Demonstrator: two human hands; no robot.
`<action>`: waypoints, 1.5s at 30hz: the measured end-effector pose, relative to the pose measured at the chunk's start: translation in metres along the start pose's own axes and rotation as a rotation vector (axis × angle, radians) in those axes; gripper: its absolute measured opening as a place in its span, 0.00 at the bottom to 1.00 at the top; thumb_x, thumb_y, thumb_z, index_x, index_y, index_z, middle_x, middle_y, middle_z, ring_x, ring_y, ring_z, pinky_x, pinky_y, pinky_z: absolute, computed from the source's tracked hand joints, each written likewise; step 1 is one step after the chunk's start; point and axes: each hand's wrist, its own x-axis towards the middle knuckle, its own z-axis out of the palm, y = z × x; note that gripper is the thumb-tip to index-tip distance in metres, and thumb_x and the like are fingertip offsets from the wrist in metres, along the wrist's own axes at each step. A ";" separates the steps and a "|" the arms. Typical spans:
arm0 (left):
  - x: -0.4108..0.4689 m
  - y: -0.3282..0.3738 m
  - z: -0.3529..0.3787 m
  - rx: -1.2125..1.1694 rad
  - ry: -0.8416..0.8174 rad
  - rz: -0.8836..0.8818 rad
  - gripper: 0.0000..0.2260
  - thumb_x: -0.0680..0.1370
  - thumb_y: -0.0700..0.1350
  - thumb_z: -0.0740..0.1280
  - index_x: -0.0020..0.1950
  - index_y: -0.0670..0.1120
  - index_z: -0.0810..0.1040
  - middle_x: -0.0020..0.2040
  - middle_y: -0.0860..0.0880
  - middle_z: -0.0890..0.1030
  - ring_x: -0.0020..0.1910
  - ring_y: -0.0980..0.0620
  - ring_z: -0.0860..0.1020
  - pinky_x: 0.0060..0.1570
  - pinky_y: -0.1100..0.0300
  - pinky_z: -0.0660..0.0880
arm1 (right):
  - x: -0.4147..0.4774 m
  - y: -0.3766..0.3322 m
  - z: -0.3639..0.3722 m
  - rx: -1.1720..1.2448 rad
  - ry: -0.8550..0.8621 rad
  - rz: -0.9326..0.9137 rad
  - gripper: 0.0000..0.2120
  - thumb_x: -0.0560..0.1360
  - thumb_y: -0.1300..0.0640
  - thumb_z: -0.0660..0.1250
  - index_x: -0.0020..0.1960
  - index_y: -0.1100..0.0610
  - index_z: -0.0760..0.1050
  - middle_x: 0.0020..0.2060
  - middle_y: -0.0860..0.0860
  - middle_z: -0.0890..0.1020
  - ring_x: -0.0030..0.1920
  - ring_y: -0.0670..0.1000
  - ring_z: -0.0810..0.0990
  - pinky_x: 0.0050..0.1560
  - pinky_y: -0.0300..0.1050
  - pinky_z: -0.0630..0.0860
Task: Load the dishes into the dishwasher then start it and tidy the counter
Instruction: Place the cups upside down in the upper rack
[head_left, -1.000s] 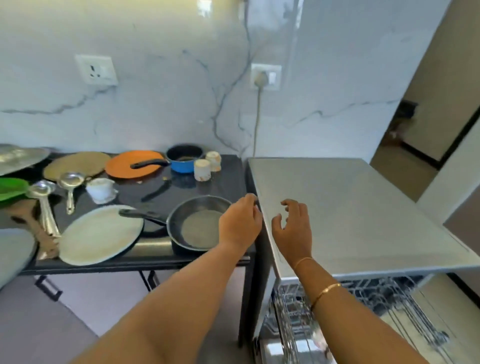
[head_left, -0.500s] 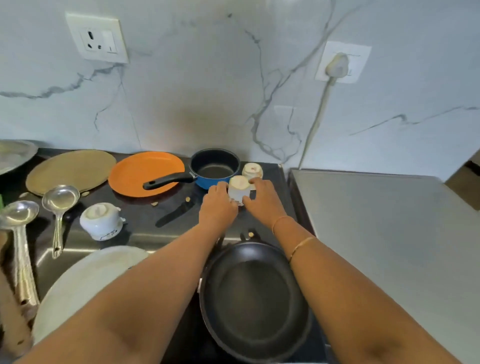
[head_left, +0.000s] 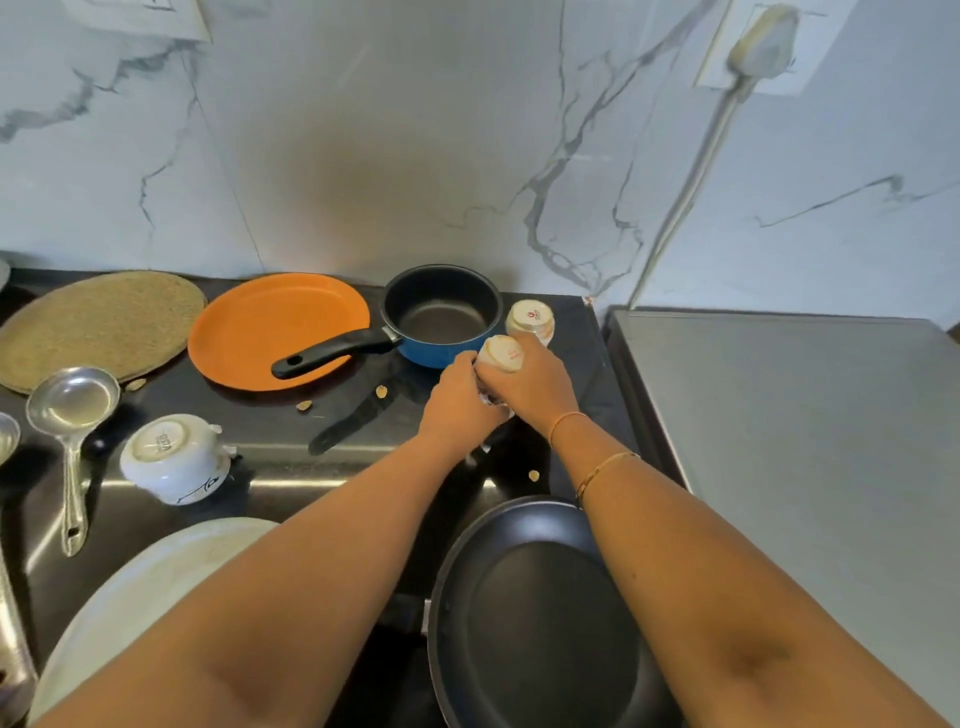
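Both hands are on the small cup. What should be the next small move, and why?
Probably lift the cup straight up: the left hand and right hand both grip it, and the saucepan stands close beside it.

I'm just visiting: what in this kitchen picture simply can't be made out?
Head view only.
The small cup: sides wrapped by the left hand and right hand.
The second cup: red print too small to read.
The white plate: partly under the left forearm, cut by the bottom edge.
The dishwasher: only its top shows; right edge cuts it.
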 end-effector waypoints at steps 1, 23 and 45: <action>-0.003 0.005 0.002 -0.019 0.014 0.031 0.27 0.69 0.48 0.75 0.63 0.50 0.66 0.61 0.51 0.74 0.59 0.52 0.74 0.57 0.55 0.74 | -0.005 0.001 -0.006 0.003 0.021 -0.004 0.26 0.71 0.43 0.69 0.65 0.52 0.69 0.57 0.52 0.78 0.57 0.52 0.76 0.56 0.48 0.75; -0.331 0.175 0.251 -0.078 -0.153 0.532 0.33 0.72 0.48 0.71 0.73 0.43 0.62 0.66 0.46 0.70 0.64 0.47 0.69 0.63 0.54 0.69 | -0.365 0.155 -0.278 -0.157 0.589 0.151 0.20 0.71 0.43 0.69 0.55 0.57 0.75 0.47 0.52 0.82 0.47 0.54 0.79 0.44 0.43 0.73; -0.372 -0.005 0.390 1.068 -0.670 0.366 0.30 0.81 0.49 0.52 0.76 0.37 0.44 0.77 0.38 0.44 0.75 0.38 0.39 0.73 0.45 0.37 | -0.457 0.372 -0.194 -0.018 0.523 0.574 0.29 0.72 0.43 0.68 0.67 0.57 0.65 0.52 0.50 0.72 0.47 0.49 0.73 0.46 0.39 0.68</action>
